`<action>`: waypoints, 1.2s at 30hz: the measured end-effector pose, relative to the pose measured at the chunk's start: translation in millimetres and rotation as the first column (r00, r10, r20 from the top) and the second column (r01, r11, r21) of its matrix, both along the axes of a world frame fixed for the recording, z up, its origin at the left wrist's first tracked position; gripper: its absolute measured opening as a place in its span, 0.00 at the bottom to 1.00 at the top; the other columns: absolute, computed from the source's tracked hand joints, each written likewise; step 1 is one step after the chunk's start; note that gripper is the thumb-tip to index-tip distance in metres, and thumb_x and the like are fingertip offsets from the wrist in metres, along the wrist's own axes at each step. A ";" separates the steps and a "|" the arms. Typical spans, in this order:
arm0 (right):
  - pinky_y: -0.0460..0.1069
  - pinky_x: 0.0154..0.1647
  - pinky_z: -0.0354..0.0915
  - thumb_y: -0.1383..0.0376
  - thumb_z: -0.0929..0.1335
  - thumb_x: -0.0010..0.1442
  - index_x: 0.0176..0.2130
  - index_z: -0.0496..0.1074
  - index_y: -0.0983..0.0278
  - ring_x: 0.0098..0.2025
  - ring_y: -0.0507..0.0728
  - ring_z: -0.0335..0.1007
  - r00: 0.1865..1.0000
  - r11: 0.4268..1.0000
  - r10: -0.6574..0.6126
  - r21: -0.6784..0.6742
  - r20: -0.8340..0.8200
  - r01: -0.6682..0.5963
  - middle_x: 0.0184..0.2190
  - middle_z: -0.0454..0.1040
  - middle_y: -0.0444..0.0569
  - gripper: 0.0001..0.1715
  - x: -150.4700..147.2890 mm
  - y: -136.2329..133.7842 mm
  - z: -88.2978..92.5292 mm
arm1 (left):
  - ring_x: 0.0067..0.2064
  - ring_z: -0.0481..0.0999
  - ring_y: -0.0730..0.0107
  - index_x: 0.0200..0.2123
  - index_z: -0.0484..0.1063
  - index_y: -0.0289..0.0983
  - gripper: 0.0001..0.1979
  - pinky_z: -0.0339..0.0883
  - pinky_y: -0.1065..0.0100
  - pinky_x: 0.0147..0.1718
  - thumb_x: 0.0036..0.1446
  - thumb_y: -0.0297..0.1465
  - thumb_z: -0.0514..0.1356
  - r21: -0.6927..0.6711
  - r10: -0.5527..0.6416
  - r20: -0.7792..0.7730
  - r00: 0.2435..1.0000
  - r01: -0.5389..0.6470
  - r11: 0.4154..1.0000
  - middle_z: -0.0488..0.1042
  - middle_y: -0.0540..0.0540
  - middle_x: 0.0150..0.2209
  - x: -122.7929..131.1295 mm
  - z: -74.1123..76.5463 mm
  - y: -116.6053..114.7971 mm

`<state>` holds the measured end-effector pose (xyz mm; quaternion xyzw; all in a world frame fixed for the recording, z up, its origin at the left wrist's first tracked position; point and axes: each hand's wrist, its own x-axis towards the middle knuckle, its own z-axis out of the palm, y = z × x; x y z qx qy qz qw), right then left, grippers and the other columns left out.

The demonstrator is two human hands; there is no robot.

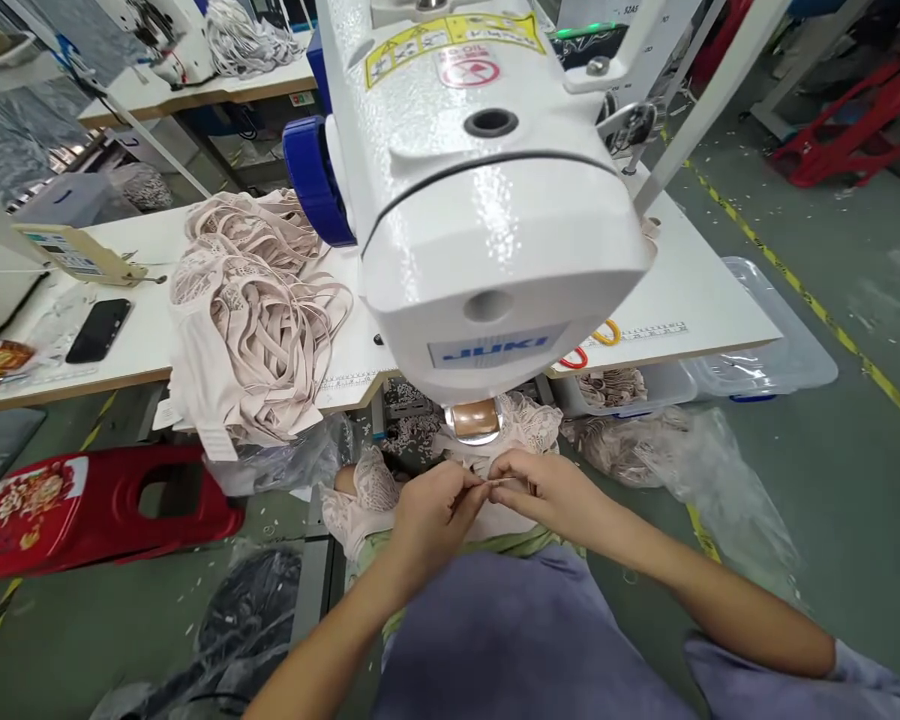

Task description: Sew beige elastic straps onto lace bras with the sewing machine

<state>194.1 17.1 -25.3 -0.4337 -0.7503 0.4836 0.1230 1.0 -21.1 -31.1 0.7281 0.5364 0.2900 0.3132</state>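
My left hand (436, 505) and my right hand (541, 487) meet just below the head of a white sewing machine (495, 240). Thumb and fingers of both are pinched on a thin pale strap (501, 482) stretched between them. The strap seems to belong to the pale pink lace garment (367, 500) spread over my lap, with more lace showing beyond my hands. Part of the garment is hidden by my fingers and the machine head.
A heap of pale garments with straps (262, 330) hangs over the table's front edge at left, near a black phone (99, 331). A red stool (105, 510) stands lower left. At right are a clear plastic bin (772, 340) and a plastic bag (720, 490).
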 end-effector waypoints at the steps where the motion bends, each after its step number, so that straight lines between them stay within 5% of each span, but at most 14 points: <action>1: 0.47 0.30 0.54 0.61 0.67 0.63 0.39 0.73 0.61 0.29 0.53 0.65 1.000 1.000 0.008 0.012 0.000 -0.008 0.26 0.71 0.43 0.07 -0.9 1.1 0.2 | 0.25 0.69 0.73 0.30 0.75 0.37 0.13 0.62 0.73 0.26 0.65 0.32 0.54 0.006 0.016 -0.004 1.000 -0.016 1.000 0.72 0.50 0.24 -0.2 -1.4 -0.5; 5: 0.47 0.31 0.56 0.59 0.67 0.62 0.36 0.77 0.62 0.31 0.53 0.65 0.996 0.999 -0.048 0.008 -0.077 0.048 0.27 0.71 0.45 0.11 -0.7 5.4 -0.7 | 0.25 0.70 0.72 0.30 0.74 0.37 0.14 0.62 0.73 0.25 0.66 0.33 0.53 -0.014 0.002 -0.004 1.000 -0.002 1.000 0.73 0.50 0.24 -6.0 -2.7 -0.1; 10: 0.47 0.29 0.59 0.53 0.67 0.60 0.32 0.74 0.63 0.27 0.52 0.62 0.916 0.934 -0.303 -0.271 -0.264 0.231 0.25 0.69 0.44 0.17 5.3 15.5 -6.1 | 0.27 0.74 0.73 0.47 0.72 0.38 0.13 0.63 0.74 0.27 0.67 0.30 0.49 -0.087 -0.111 0.058 0.992 0.116 0.989 0.78 0.49 0.31 -22.4 4.2 3.4; 14: 0.49 0.39 0.65 0.57 0.69 0.61 0.35 0.78 0.62 0.38 0.55 0.70 0.948 0.995 0.036 -0.079 -0.316 -0.065 0.35 0.72 0.49 0.12 1.3 16.6 -7.8 | 0.21 0.68 0.74 0.40 0.69 0.38 0.09 0.56 0.73 0.22 0.66 0.29 0.50 -0.063 -0.180 -0.057 0.982 0.177 0.982 0.72 0.54 0.23 -27.1 14.4 2.7; 16: 0.49 0.44 0.66 0.61 0.69 0.62 0.36 0.79 0.62 0.45 0.56 0.71 0.921 0.971 0.239 0.080 -0.307 -0.225 0.42 0.74 0.52 0.09 -3.1 13.7 -6.7 | 0.21 0.67 0.74 0.37 0.68 0.38 0.08 0.54 0.72 0.21 0.66 0.28 0.50 -0.059 -0.203 -0.098 0.974 0.197 0.979 0.71 0.54 0.22 -26.0 18.7 1.8; 18: 0.46 0.40 0.65 0.64 0.67 0.64 0.35 0.78 0.63 0.40 0.53 0.72 0.892 0.933 0.353 0.179 -0.283 -0.312 0.39 0.75 0.50 0.09 -6.6 10.7 -5.3 | 0.22 0.69 0.74 0.35 0.69 0.38 0.08 0.55 0.72 0.22 0.64 0.26 0.51 -0.067 -0.196 -0.094 0.976 0.190 0.980 0.72 0.53 0.23 -24.5 20.9 0.7; 21: 0.45 0.31 0.61 0.67 0.65 0.65 0.34 0.75 0.63 0.30 0.51 0.68 0.879 0.890 0.405 0.327 -0.250 -0.317 0.29 0.73 0.46 0.11 -8.9 7.4 -4.7 | 0.28 0.74 0.73 0.35 0.73 0.38 0.07 0.60 0.74 0.27 0.63 0.26 0.55 -0.071 -0.125 -0.014 0.992 0.124 0.990 0.75 0.51 0.28 -23.3 20.6 -2.1; 29: 0.47 0.30 0.60 0.70 0.61 0.66 0.30 0.69 0.63 0.29 0.52 0.64 0.923 0.764 0.315 0.636 -0.221 -0.108 0.26 0.72 0.47 0.14 -18.7 -8.0 -15.6 | 0.33 0.73 0.71 0.33 0.74 0.39 0.07 0.64 0.73 0.33 0.61 0.27 0.56 -0.230 0.042 0.148 0.988 -0.006 0.973 0.75 0.49 0.31 -22.8 17.8 -5.1; 33: 0.45 0.28 0.60 0.70 0.62 0.65 0.27 0.68 0.63 0.26 0.50 0.63 0.926 0.869 0.167 0.494 -0.337 0.023 0.23 0.69 0.44 0.14 -25.6 -13.3 -19.2 | 0.31 0.70 0.70 0.30 0.71 0.38 0.08 0.63 0.72 0.29 0.58 0.35 0.58 -0.412 0.170 0.231 0.958 -0.062 0.909 0.72 0.49 0.29 -14.5 10.8 0.2; 36: 0.44 0.33 0.66 0.69 0.63 0.63 0.31 0.72 0.62 0.31 0.50 0.71 0.895 0.933 0.025 0.332 -0.445 0.139 0.28 0.76 0.45 0.11 -27.4 -16.2 -18.3 | 0.36 0.73 0.69 0.28 0.69 0.37 0.11 0.68 0.70 0.35 0.56 0.38 0.61 -0.510 0.386 0.455 0.803 -0.121 0.852 0.74 0.46 0.36 3.2 2.2 -4.7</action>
